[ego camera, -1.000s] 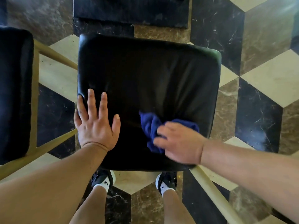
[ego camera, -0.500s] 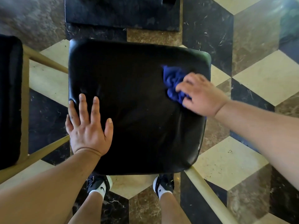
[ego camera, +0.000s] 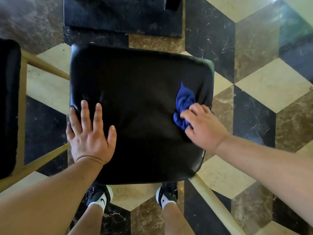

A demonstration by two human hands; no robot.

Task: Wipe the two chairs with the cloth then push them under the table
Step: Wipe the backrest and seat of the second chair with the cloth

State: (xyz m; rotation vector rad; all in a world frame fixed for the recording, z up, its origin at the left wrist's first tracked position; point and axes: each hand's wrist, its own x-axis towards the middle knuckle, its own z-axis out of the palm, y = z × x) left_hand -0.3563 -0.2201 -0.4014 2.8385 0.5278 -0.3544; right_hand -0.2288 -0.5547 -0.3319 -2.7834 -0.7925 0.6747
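Blue cloth (ego camera: 184, 100), long axis seemingly fore-aft

View: one wide-angle camera worn on the head.
Facing: almost straight down onto the black chair seat (ego camera: 135, 99) and the patterned floor (ego camera: 271, 85).
Nearness: close; the seat fills the middle of the frame.
Edges: a second seat (ego camera: 8, 107) cut off at left, shoes (ego camera: 100, 195) at the bottom.

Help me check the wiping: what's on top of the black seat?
The left hand lies flat on the left of the black seat; the right hand grips a blue cloth near its right edge. The surface beneath hands and cloth is hidden.
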